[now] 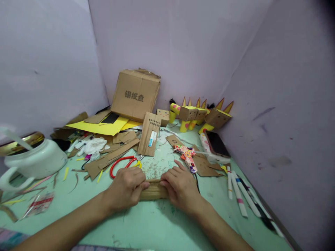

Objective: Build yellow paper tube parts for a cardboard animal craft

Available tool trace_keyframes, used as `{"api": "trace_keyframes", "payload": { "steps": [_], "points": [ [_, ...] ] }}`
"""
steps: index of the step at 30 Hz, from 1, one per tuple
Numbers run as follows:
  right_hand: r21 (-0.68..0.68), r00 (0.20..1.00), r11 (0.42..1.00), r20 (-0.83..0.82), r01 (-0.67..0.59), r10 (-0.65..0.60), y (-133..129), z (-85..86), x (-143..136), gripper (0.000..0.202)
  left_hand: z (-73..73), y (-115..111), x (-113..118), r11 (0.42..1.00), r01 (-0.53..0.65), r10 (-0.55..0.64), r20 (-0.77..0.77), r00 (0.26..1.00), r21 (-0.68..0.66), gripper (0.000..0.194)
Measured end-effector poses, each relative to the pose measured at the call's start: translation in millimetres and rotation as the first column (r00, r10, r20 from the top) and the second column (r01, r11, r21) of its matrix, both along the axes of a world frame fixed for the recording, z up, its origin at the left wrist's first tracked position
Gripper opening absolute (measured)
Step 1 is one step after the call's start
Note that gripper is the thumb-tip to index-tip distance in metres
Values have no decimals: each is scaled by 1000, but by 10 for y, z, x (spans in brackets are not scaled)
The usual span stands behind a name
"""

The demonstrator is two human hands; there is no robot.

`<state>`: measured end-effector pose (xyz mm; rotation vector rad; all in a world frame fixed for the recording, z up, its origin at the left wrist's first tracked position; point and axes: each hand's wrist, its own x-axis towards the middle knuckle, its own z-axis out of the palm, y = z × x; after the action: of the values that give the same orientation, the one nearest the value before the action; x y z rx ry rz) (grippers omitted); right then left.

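A narrow folded strip of brown cardboard [154,191] is held level just above the green tabletop [136,226]. My left hand [125,186] pinches its left end, thumb against fingers. At the right end my right hand [179,184] grips it the same way, with one finger raised. Red-handled scissors [113,168] lie right behind my left hand. Beyond my right hand is a patterned glue gun [187,157] resting by flat cardboard [205,165].
A white mug [39,160] stands at the left. Cardboard scraps [112,158] and yellow sheets [104,127] lie behind, before a box [136,94]. Yellow cardboard figures [217,118] line the back wall. At right are a phone [216,143] and markers [239,195].
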<state>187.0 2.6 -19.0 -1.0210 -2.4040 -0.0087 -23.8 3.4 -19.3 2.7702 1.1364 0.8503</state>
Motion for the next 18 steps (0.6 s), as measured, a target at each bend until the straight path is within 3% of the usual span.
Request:
{"api": "trace_keyframes", "payload": {
  "steps": [2,4,6,7,8,10,14,18],
  "points": [
    [47,987,999,-158,18,-10,23,38,144,18,23,27,-52,999,-2,3,25,1000,-45,24],
    [27,898,976,-398,217,-189,30,89,326,17,77,50,-116,995,-54,60,68,996,-87,23],
    [-172,669,885,-596,433,-443,20,131,489,18,139,61,-170,987,-125,134,95,986,-96,23],
    [-312,558,837,-634,448,-535,12,143,545,21,165,62,-188,985,-150,158,99,982,-83,22],
    [-441,488,804,-640,398,-593,6,150,578,25,182,60,-200,984,-163,169,96,981,-66,20],
    [-604,462,766,-627,219,-627,3,149,581,31,188,52,-205,988,-150,151,90,984,-24,17],
    [-702,473,710,-608,55,-638,22,128,470,31,120,50,-193,988,-133,125,99,987,82,11],
    [-774,391,629,-602,-71,-696,-2,88,363,33,57,59,-185,977,-88,65,121,991,192,4]
  ]
}}
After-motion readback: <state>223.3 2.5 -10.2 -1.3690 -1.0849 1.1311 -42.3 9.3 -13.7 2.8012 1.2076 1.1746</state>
